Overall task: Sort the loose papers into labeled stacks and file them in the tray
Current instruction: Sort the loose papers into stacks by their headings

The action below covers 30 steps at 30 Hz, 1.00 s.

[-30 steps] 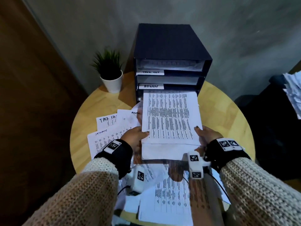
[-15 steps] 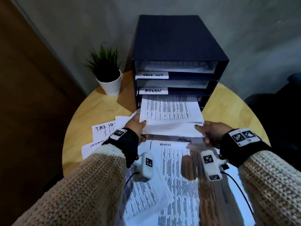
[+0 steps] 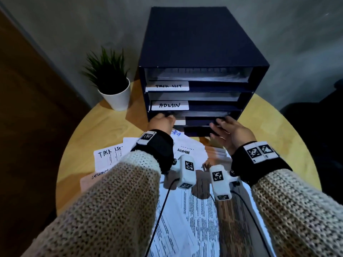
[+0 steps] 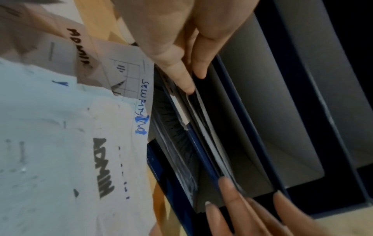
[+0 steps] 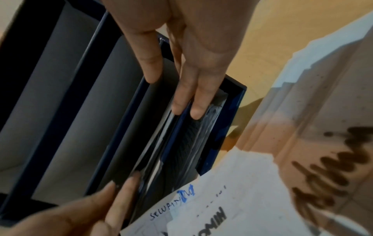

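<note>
Dark file tray [image 3: 194, 43] was placed on round table [image 3: 278, 117]. Loose papers [image 3: 187, 210] were spread before it. Paper stack [image 4: 203, 132] was pushed into third slot. Left hand [image 3: 163, 123] and right hand [image 3: 232, 130] were kept flat, fingers straight, touching stack edge.

Beige knit sleeves [image 3: 115, 201]; black wristbands [image 3: 157, 147]

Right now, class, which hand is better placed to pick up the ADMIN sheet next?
Probably the left hand: the ADMIN sheet lies under that wrist, while the right hand is off to its right at the tray.
</note>
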{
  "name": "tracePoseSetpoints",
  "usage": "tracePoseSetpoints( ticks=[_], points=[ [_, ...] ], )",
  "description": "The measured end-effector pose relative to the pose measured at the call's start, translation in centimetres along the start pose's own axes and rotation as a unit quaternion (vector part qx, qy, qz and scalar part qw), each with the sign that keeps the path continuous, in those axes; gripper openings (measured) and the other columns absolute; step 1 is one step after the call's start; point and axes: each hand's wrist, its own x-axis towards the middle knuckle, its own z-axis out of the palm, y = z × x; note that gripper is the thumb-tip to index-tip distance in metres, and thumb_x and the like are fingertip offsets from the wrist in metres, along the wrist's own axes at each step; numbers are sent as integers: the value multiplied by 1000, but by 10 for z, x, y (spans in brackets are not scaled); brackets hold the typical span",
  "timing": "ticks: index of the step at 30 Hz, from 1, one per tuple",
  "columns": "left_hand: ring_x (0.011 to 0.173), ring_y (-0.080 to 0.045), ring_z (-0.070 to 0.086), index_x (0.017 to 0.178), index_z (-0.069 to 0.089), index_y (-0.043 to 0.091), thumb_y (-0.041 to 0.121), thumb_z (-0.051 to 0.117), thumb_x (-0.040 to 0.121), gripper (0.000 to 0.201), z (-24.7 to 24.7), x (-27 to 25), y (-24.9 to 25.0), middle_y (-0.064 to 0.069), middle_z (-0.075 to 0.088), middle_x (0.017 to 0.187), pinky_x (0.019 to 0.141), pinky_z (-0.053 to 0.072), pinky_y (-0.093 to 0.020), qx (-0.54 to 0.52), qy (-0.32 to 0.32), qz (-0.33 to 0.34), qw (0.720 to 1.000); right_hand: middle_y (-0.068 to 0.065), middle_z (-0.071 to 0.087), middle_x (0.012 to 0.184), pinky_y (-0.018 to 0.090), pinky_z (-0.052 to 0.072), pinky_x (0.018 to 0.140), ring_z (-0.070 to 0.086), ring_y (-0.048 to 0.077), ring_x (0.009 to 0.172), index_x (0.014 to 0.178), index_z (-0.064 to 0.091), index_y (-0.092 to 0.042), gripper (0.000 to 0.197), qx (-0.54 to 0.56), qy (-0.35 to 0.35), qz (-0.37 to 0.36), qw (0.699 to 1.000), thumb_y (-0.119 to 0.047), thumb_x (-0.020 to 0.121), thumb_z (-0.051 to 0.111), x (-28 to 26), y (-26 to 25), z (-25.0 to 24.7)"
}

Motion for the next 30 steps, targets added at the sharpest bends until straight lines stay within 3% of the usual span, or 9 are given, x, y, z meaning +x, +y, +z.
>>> tracePoseSetpoints(
  ticks=[5,9,12,18,20,22,24,26,30],
  points=[
    [118,-36,55,126,51,-4,20,58,88,45,4,10,-4,-23,56,128,104,42,-42,182,14,23,983,-3,45,144,46,43,104,57,24,118,146,32,-17,54,-87,-43,14,995,-1,96,45,-1,5,-6],
    [119,-36,52,131,46,-4,24,53,93,48,0,7,1,-21,54,130,101,41,-39,258,7,34,965,-8,44,145,43,48,98,56,23,117,143,38,-21,57,-126,-53,23,990,0,92,50,-7,3,-7],
    [115,-37,56,121,49,-4,19,58,89,41,-4,1,2,-24,58,120,99,44,-45,250,-20,30,967,-10,45,142,35,52,87,59,17,109,142,41,-23,55,-168,-60,26,984,-3,92,52,-19,3,-8],
    [85,-18,60,126,50,22,-1,47,94,39,-30,-42,6,3,60,100,75,46,-31,194,-99,43,975,-3,63,119,42,45,102,62,18,104,128,57,-21,39,-217,-41,60,974,-8,91,56,-55,5,-17],
    [65,-16,48,115,60,18,-3,48,92,33,-46,-60,0,-2,60,85,58,38,-25,222,-90,58,969,-3,65,112,40,44,101,63,20,106,124,60,-17,34,-250,-41,76,964,-10,91,57,-70,7,-22],
    [65,-20,43,114,64,7,-5,50,90,30,-60,-79,-6,-8,57,77,58,36,-27,266,-91,46,959,0,66,110,34,43,93,62,20,110,122,61,-13,31,-294,-39,95,950,-11,91,57,-83,12,-27],
    [86,-23,51,122,61,5,0,51,92,32,-71,-100,-13,-13,61,95,80,45,-32,372,-99,31,923,8,63,113,32,40,84,58,24,116,122,61,-11,31,-333,-38,110,936,-12,91,59,-96,20,-33],
    [118,-22,51,135,50,8,13,48,97,39,-81,-124,-24,-12,53,132,105,37,-29,530,-112,17,840,11,60,108,34,40,84,58,25,104,124,59,-8,35,-364,-38,107,924,-14,90,61,-109,30,-39],
    [142,-22,27,148,30,17,31,40,100,51,-96,-174,-52,-6,25,156,116,23,-27,685,-173,5,708,7,61,95,34,44,76,55,20,79,122,60,-6,32,-396,-40,111,910,-12,90,60,-137,50,-50]
  ],
)
